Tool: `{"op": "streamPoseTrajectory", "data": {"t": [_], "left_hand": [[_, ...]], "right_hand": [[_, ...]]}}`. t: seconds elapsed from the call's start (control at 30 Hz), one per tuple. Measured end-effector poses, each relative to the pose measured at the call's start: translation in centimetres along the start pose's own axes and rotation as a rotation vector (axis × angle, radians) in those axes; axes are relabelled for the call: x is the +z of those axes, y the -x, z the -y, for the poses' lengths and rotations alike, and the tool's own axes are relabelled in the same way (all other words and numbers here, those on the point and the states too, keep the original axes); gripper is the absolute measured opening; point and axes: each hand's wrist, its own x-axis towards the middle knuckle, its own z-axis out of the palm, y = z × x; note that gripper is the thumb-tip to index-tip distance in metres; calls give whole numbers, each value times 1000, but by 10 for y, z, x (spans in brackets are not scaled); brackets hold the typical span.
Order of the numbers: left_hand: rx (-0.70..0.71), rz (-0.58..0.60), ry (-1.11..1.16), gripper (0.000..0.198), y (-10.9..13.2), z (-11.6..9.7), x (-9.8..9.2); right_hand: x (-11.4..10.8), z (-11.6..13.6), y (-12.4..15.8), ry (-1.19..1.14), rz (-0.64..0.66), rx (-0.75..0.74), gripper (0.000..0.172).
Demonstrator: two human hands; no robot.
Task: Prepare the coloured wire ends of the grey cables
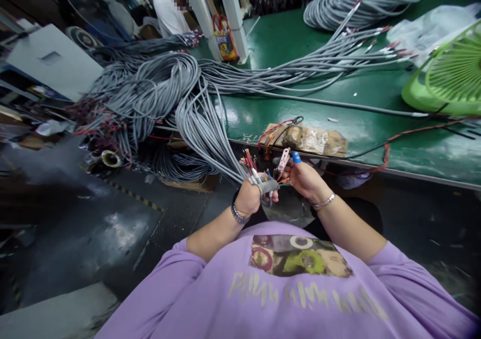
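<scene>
My left hand (250, 197) is closed around the end of a bundle of grey cables (210, 143). A grey covering (269, 185) is on its thumb. Stripped wire ends (250, 162) in red, green, blue and orange fan out above and beside this fist. Close by on the right, my right hand (306, 180) has its fingers pinched together, one fingertip wrapped in blue (296, 157). A small pale pink piece with dark marks (283, 160) rises from these fingers, next to the wire ends; its lower end is partly hidden.
Across the green table (259, 111) lie long grey cables (270, 75) and a coil (330, 10). A cardboard-and-tape block (311, 139) sits at the front edge. At right stands a green fan (456, 70); at left is a large cable heap (146, 88). Another person (169, 10) is behind.
</scene>
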Motion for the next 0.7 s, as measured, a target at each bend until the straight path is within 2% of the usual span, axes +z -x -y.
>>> {"op": "streamPoseTrajectory", "data": {"t": [0.1, 0.2, 0.27, 0.5, 0.7], "left_hand": [[-15, 47, -10, 32, -5, -2, -1], [-40, 66, -16, 33, -10, -3, -2], [-48, 82, -23, 34, -13, -4, -2], [-66, 125, -33, 37, -18, -5, 0], [-104, 101, -22, 35, -18, -5, 2]], "right_hand": [[8, -4, -3, 51, -9, -160, 48], [12, -11, -4, 132, -182, -399, 45], [14, -14, -5, 147, -231, -461, 48], [22, -11, -9, -157, -59, -117, 59], [24, -10, -10, -234, -38, -112, 53]]}}
